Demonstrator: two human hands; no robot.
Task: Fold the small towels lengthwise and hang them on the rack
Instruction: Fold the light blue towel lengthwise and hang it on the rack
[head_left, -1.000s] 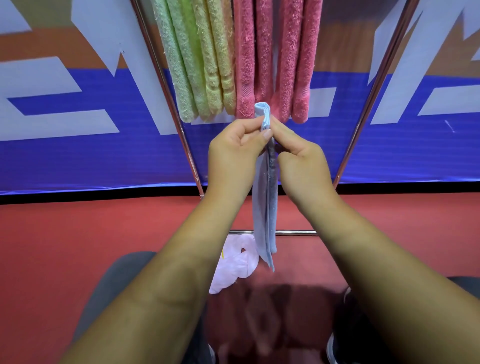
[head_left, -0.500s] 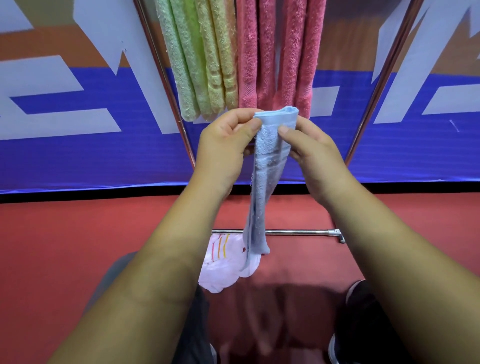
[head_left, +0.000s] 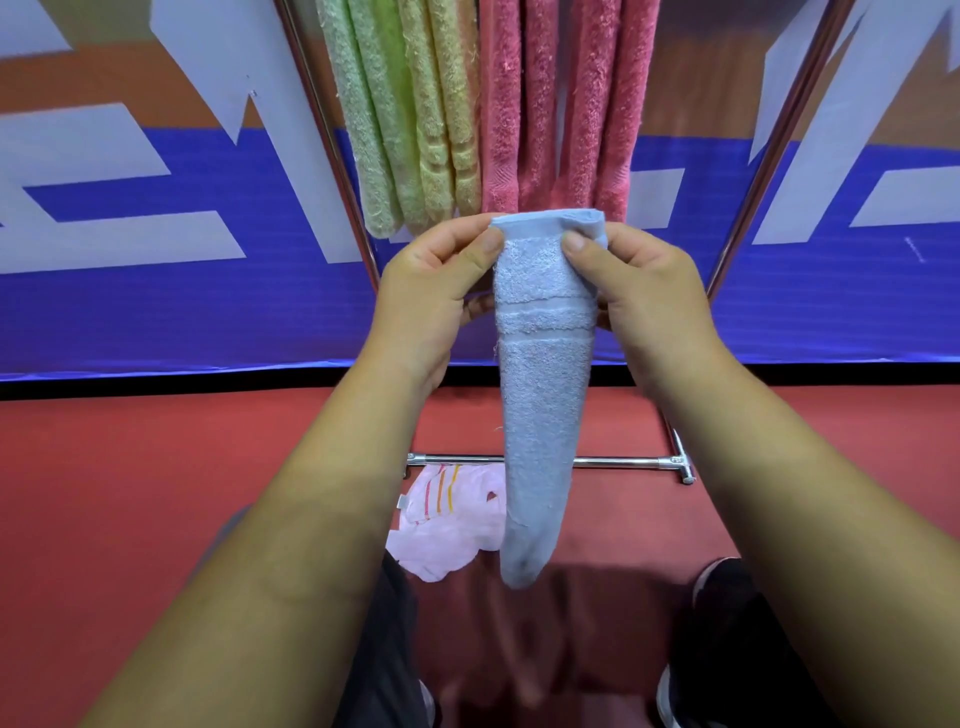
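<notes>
Holds a towel (head_left: 545, 405) in the middle, left grip (head_left: 431, 291) at its top left, right grip (head_left: 649, 291) at top right. Behind it, hung towels (head_left: 493, 104) up on the rack (head_left: 623, 461), a loose towel (head_left: 447, 519) on the floor (head_left: 156, 467).

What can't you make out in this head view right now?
- Metal rack: top bar cut off by the upper edge, above the green terry towels and pink terry towels.
- Light blue terry towel: rear layers hidden by its front face.
- Pale pink striped cloth: partly behind the blue towel.
</notes>
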